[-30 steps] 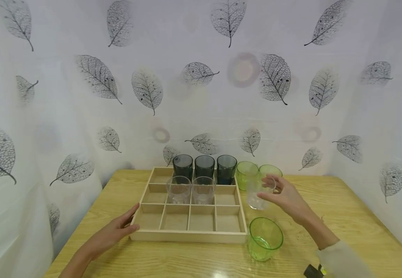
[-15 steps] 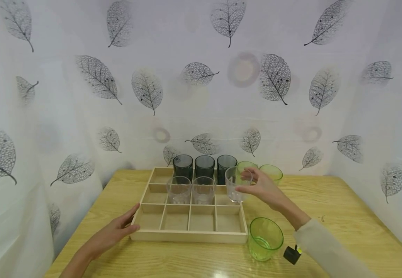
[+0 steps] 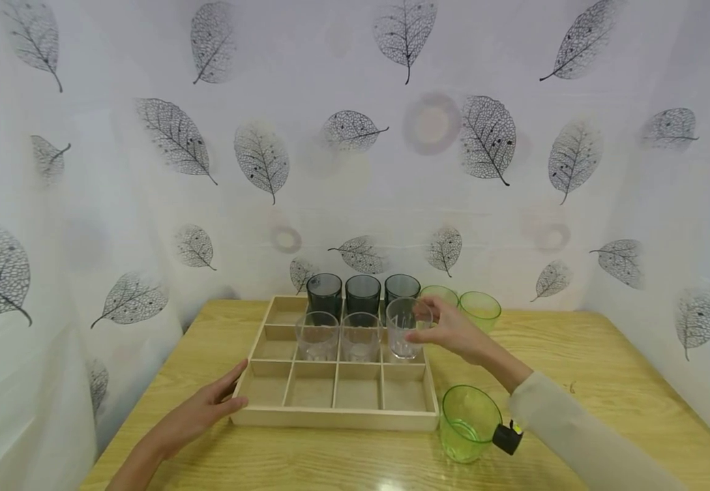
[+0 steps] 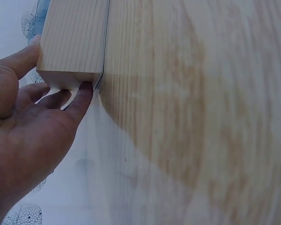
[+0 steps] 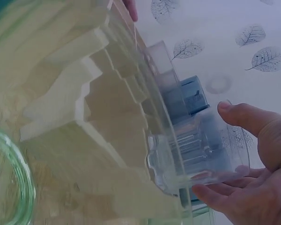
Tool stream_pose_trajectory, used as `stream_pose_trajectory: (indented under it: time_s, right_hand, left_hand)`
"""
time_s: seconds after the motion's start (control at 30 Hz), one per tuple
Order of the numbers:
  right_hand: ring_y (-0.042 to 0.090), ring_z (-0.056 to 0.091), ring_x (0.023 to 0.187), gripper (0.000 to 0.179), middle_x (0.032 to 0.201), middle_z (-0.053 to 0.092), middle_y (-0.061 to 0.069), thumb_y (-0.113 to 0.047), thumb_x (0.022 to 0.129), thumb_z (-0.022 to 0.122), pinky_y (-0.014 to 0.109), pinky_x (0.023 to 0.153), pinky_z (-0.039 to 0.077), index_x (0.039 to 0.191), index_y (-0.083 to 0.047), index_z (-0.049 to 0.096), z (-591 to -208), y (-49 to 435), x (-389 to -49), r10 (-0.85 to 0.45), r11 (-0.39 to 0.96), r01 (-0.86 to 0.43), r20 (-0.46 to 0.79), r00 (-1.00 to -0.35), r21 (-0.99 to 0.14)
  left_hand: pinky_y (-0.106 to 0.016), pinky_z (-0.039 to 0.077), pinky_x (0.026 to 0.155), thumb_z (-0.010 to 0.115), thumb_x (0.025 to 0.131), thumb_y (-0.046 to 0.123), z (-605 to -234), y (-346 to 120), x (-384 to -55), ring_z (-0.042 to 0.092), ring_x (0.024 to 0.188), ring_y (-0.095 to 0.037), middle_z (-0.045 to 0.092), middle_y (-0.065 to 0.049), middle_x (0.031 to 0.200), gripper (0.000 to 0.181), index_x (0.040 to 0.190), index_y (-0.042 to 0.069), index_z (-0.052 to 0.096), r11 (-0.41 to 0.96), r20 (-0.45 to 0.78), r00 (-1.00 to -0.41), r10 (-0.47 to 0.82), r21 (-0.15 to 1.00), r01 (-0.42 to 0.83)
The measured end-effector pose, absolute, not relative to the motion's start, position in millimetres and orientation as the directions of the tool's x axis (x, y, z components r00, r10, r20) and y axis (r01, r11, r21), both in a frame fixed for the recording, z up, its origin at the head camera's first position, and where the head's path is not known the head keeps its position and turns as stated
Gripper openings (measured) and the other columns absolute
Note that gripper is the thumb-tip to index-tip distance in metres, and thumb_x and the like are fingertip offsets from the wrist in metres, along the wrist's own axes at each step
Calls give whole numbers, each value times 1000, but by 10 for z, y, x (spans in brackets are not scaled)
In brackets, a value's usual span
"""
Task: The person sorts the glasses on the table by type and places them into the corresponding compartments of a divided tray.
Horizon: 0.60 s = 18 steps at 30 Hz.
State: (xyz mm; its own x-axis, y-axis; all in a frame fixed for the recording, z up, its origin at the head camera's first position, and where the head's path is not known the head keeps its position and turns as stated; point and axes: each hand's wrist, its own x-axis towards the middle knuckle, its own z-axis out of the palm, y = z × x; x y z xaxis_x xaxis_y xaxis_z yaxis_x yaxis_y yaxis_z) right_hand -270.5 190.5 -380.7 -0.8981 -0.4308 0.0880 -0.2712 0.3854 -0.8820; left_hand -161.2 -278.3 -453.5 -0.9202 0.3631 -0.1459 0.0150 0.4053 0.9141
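With thumb and fingers, my right hand holds a clear cup upright over the right end of the tray's middle row. In the right wrist view the cup sits between thumb and fingers. My left hand touches the left front corner of the light wooden divided tray; in the left wrist view its fingertips meet the tray's end wall. Two clear cups stand in the middle row's central compartments. Three dark grey cups fill the back row except its left compartment. The front row holds nothing.
A green cup stands by the tray's right front corner, under my right forearm, its wall looming large in the right wrist view. Two more green cups stand behind my right hand. A leaf-print curtain encloses the wooden table.
My right hand has carried the clear cup left, from beside the green cups to over the tray's middle row. The left hand stays at the tray's corner.
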Motion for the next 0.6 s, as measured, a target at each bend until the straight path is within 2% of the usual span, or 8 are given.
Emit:
stream_pose_trajectory:
  time_s: [0.6]
  right_hand:
    - [51, 42, 138, 88, 147, 45, 36, -10, 85, 85, 57, 110, 42, 150, 16, 31, -3933, 1929, -2673, -457, 362, -245, 57, -887, -899]
  left_hand:
    - [-64, 21, 118, 51, 111, 27, -4559, -2787, -1610, 9, 151, -51, 0, -20, 171, 75, 167, 9, 5, 404, -122, -920, 371, 914, 42]
